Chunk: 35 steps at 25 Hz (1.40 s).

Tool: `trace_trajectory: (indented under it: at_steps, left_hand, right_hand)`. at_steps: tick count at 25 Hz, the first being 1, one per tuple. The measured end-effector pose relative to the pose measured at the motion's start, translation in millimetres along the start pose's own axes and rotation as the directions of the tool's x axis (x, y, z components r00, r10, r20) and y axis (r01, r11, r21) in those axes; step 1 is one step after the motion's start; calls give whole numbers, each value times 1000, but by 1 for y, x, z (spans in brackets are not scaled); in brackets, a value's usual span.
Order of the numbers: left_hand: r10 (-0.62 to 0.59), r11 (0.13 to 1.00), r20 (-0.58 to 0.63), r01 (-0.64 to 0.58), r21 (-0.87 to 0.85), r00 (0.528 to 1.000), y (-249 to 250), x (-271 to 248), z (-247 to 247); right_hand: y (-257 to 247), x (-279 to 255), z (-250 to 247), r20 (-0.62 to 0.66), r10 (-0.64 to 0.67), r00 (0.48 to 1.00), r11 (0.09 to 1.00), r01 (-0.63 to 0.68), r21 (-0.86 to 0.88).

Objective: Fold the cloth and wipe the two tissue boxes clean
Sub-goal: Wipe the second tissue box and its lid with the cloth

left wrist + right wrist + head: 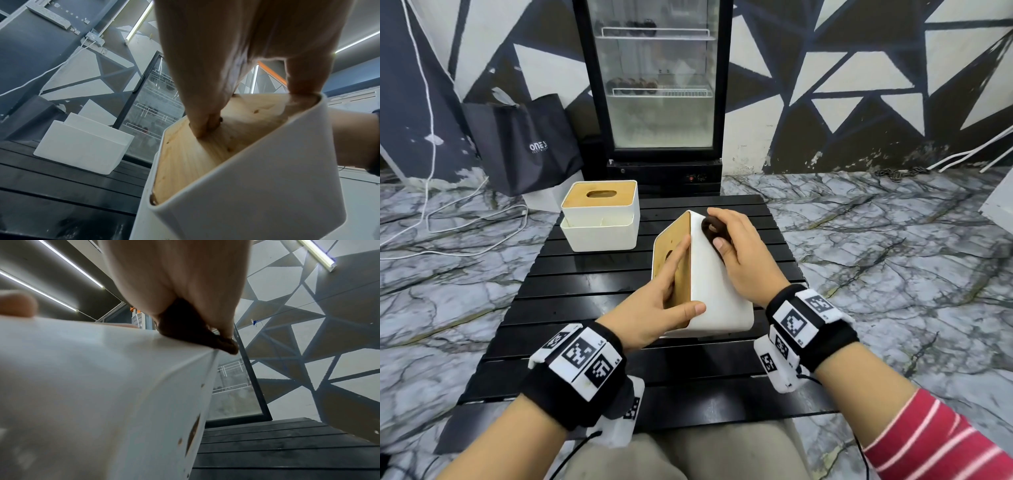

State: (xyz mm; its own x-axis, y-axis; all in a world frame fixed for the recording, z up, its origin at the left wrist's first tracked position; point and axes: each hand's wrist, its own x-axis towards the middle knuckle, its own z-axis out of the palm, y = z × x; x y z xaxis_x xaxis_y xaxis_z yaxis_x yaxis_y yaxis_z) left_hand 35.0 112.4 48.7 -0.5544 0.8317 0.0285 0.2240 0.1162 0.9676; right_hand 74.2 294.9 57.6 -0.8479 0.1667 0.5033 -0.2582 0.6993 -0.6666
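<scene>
A white tissue box [717, 298] with a wooden lid [674, 260] is tipped on its side at the middle of the black slatted table [592, 291]. My left hand [654, 308] grips it: fingers on the lid, some dipping into the slot [205, 126], thumb across the white side. My right hand [743, 253] holds a bunched dark brown cloth [714, 231] pressed on the box's white side near its far upper edge, as the right wrist view shows with the cloth [195, 334] on the box [92, 386]. A second tissue box [599, 212] stands upright at the table's back left.
A glass-door fridge [657, 85] stands just behind the table. A black bag [527, 144] leans on the wall to its left, with white cables [465, 233] on the marble floor. My knees sit below the table's near edge.
</scene>
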Motion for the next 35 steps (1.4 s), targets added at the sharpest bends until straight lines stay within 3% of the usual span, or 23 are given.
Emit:
trace_trajectory:
  at_steps: [8, 12, 15, 21, 24, 31, 35]
  left_hand:
    - [-62, 987, -28, 65, 145, 998, 18, -5, -5]
    - [-109, 977, -205, 143, 159, 973, 20, 1, -14]
    - [-97, 977, -265, 143, 160, 959, 21, 6, -17]
    - [-21, 990, -172, 45, 136, 985, 15, -4, -11]
    - [7, 990, -169, 16, 140, 986, 5, -5, -3]
    - [-92, 994, -308, 71, -77, 947, -1, 9, 3]
    - [-90, 985, -331, 35, -169, 939, -1, 10, 5]
  right_hand:
    - [3, -9, -19, 28, 37, 999, 999, -38, 19]
    - [-4, -20, -20, 29, -3, 1000, 999, 1, 52]
    - [-11, -25, -17, 26, -2, 1000, 995, -1, 96]
    - [-11, -30, -22, -38, 212, 977, 933, -191, 304]
    - [-3, -40, -13, -17, 239, 971, 931, -224, 288]
    - [0, -55, -6, 3, 253, 967, 937, -246, 249]
    - [-2, -58, -6, -4, 247, 969, 947, -240, 211]
